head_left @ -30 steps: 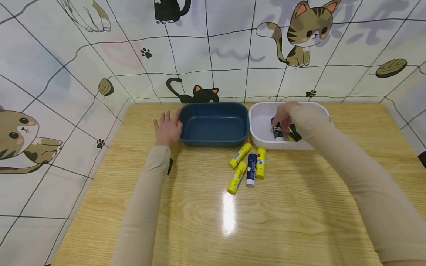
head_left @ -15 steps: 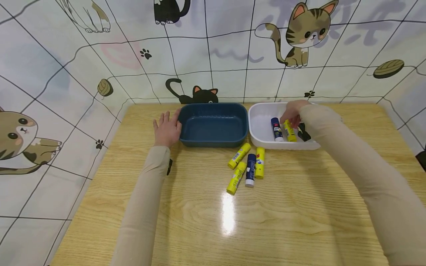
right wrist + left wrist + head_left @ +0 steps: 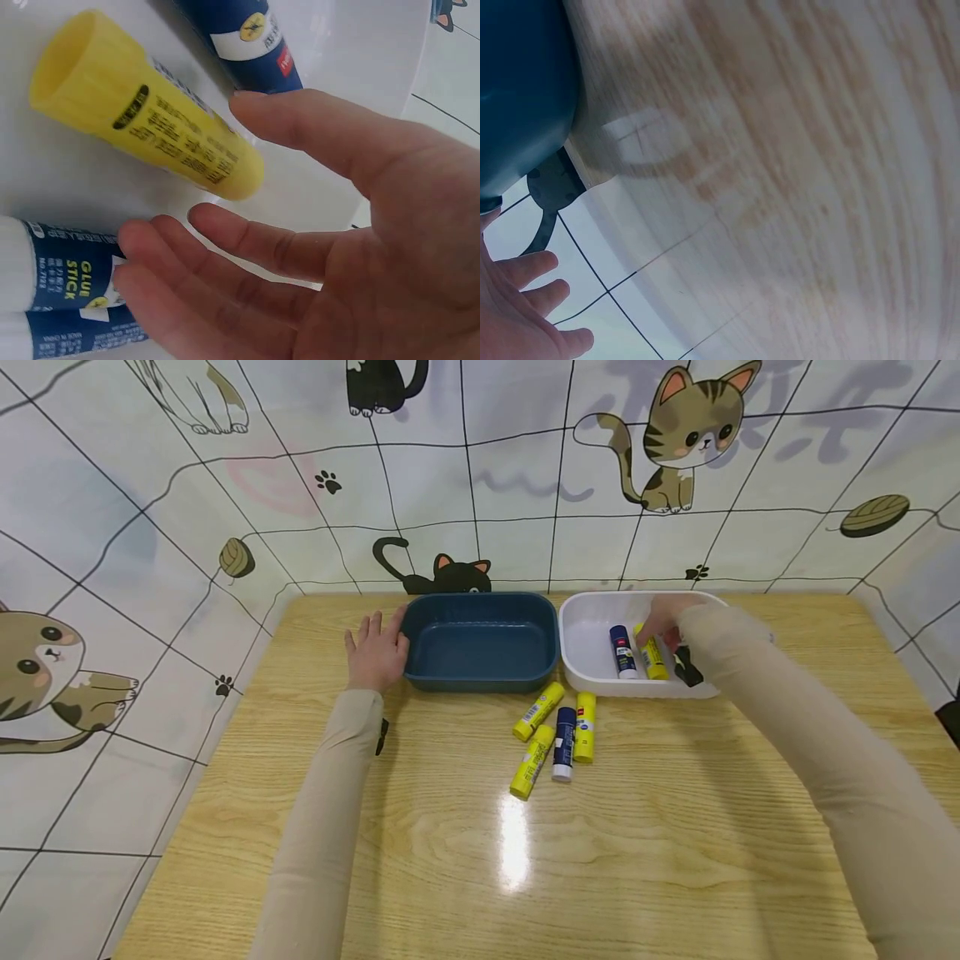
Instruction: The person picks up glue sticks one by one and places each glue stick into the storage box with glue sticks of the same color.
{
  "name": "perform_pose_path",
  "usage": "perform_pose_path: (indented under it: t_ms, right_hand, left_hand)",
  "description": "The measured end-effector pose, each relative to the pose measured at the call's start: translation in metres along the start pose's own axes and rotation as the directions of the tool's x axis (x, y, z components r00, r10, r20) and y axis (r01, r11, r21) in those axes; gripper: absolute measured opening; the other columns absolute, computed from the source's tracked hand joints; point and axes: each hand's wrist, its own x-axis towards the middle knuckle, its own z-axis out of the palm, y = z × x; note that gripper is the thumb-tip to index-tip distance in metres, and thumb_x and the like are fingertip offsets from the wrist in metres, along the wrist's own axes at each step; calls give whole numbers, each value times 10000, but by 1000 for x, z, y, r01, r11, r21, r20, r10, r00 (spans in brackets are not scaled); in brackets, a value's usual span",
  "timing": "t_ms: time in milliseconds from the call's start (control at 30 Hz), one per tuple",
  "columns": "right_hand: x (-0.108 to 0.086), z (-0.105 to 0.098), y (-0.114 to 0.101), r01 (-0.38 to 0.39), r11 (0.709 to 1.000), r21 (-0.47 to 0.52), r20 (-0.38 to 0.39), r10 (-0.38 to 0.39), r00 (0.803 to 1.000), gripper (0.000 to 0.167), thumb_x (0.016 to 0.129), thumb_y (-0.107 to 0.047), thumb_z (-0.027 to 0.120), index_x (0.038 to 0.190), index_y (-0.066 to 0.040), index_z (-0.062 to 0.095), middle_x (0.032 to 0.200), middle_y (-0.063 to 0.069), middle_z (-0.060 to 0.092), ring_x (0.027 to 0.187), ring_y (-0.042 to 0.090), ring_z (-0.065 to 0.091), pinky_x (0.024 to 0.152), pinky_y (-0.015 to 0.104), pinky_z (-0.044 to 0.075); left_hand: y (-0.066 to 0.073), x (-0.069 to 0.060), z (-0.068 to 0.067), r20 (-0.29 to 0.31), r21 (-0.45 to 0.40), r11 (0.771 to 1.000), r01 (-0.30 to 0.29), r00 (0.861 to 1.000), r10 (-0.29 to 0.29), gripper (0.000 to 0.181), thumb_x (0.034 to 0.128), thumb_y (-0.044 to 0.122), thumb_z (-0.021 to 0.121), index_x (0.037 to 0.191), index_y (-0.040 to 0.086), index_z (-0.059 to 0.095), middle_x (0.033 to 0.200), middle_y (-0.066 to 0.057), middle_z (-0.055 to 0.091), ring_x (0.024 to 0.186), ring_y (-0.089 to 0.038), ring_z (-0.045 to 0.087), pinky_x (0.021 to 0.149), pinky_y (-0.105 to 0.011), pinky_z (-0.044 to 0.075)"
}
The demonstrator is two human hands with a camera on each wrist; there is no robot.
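My left hand (image 3: pixel 377 652) rests at the left end of a dark blue basin (image 3: pixel 480 684), fingers extended and the index finger at its rim. Inside the white basin (image 3: pixel 637 688) beside it, my right hand (image 3: pixel 667 617) hovers around a yellow glue stick (image 3: pixel 652 658). The right wrist view shows thumb and fingers apart on either side of that yellow stick's end, not closed on it. A blue glue stick (image 3: pixel 622 652) lies to its left. Two more blue glue sticks (image 3: pixel 71 274) lie under the right fingertips, hidden from the head view.
On the wooden table (image 3: pixel 450 860), in front of the basins, lie several glue sticks: yellow ones, such as a yellow glue stick (image 3: pixel 532 762), and a blue glue stick (image 3: pixel 564 743) with a white cap. A cat-patterned wall covering (image 3: pixel 517 552) stands right behind the basins.
My right hand has moved right within the white basin, from the blue glue stick to the yellow one, uncovering both. The left hand stays in place.
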Motion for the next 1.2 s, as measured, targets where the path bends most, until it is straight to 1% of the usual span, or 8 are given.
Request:
perform_pose_path:
  t_ms: [200, 367, 467, 633, 733, 800, 1033, 1200]
  right_hand:
    - [6, 4, -1, -9, 1000, -16, -9, 9, 1000, 319, 831, -250, 707, 887, 33, 571, 688, 57, 566, 623, 144, 540, 585, 209, 409]
    - [9, 5, -4, -14, 999, -35, 14, 14, 1000, 396, 832, -250, 708, 1005, 85, 584, 856, 155, 658, 806, 252, 614, 738, 321, 455]
    - [9, 4, -5, -12, 999, -32, 44, 14, 999, 437, 841, -227, 699, 1077, 119, 574, 954, 203, 662, 899, 305, 628, 837, 400, 468]
    - [11, 3, -5, 1, 998, -62, 68, 4, 998, 421, 839, -171, 668, 1111, 139, 583, 1032, 241, 647, 972, 344, 623, 918, 462, 447]
    - [13, 3, -3, 12, 996, -87, 61, -7, 998, 412, 827, -170, 667, 1093, 136, 589, 1011, 233, 654, 968, 345, 615, 920, 464, 449]
    - [12, 2, -1, 23, 996, -83, 58, -19, 998, 412, 827, -190, 677, 1068, 132, 587, 967, 212, 654, 925, 322, 613, 877, 426, 467]
    - [-2, -9, -4, 45, 994, 96, 71, -52, 996, 392, 872, -196, 639, 1034, 146, 536, 804, 145, 652, 620, 167, 634, 635, 237, 526]
    - [-13, -15, -13, 59, 988, 140, 11, -61, 998, 441, 882, -245, 652, 1097, 123, 541, 806, 132, 652, 617, 177, 647, 623, 239, 535]
  left_hand:
    - [-1, 0, -1, 9, -4, 1000, -2, 1000, 2, 540, 1023, 300, 223, 1561, 288, 174, 1575, -189, 155, 1447, -371, 75, 1100, -618, -12]
    - [0, -1, -1, 6, -19, 1000, -6, 1000, 6, 543, 1021, 307, 231, 1560, 285, 180, 1576, -187, 154, 1446, -371, 76, 1102, -615, -13]
    - [-1, -1, -1, 1, -23, 1000, -7, 1000, 7, 541, 1022, 306, 236, 1560, 279, 183, 1575, -186, 160, 1446, -371, 79, 1102, -614, -13]
    - [-1, 0, 0, -1, -32, 999, -8, 1000, 8, 544, 1020, 303, 245, 1560, 280, 182, 1575, -185, 158, 1447, -367, 73, 1102, -612, -23]
    - [-1, 0, 1, 1, -30, 1000, -8, 1000, 8, 546, 1018, 304, 247, 1560, 285, 180, 1577, -182, 157, 1448, -363, 72, 1103, -610, -22]
    - [0, 1, 1, 4, -25, 1000, -10, 1000, 10, 545, 1019, 306, 247, 1560, 290, 177, 1577, -179, 157, 1449, -361, 73, 1103, -611, -19]
    - [1, 1, -1, 26, -11, 1000, -16, 1000, 17, 547, 1019, 309, 245, 1560, 309, 169, 1582, -174, 145, 1451, -358, 58, 1094, -623, -35]
    - [1, 1, -2, 23, -1, 1000, -15, 1000, 15, 545, 1018, 307, 248, 1559, 299, 183, 1574, -178, 166, 1447, -363, 72, 1093, -627, -25]
